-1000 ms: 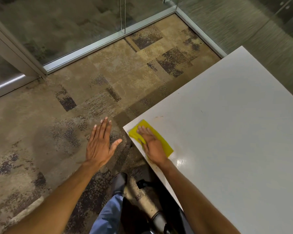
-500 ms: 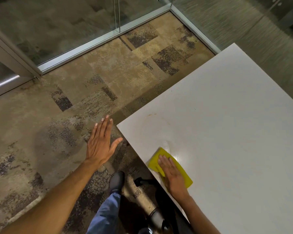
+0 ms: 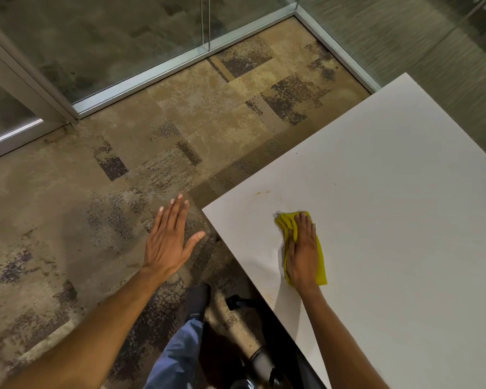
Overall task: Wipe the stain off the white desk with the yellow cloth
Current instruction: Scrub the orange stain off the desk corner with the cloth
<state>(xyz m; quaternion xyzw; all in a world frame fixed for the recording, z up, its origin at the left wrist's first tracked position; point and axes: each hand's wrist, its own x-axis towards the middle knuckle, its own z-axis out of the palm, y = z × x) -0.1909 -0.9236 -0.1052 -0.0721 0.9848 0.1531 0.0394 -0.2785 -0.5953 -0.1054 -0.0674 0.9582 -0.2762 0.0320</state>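
The white desk [image 3: 390,220] fills the right side of the view, its near corner at centre. A yellow cloth [image 3: 285,224] lies bunched on it near that corner. My right hand [image 3: 302,248] presses flat on the cloth, fingers pointing away from me. A faint brownish stain [image 3: 261,192] marks the desk just beyond and left of the cloth. My left hand [image 3: 170,238] hovers open, palm down, over the carpet left of the desk corner, holding nothing.
Patterned brown carpet [image 3: 152,153] covers the floor. Glass walls with metal frames [image 3: 163,66] run along the back. A chair base [image 3: 261,363] and my leg [image 3: 180,352] sit below the desk edge.
My right hand has slid the yellow cloth from the desk's near edge further onto the desk, towards the stain; before that it swept back from the corner. The left hand stayed hovering.
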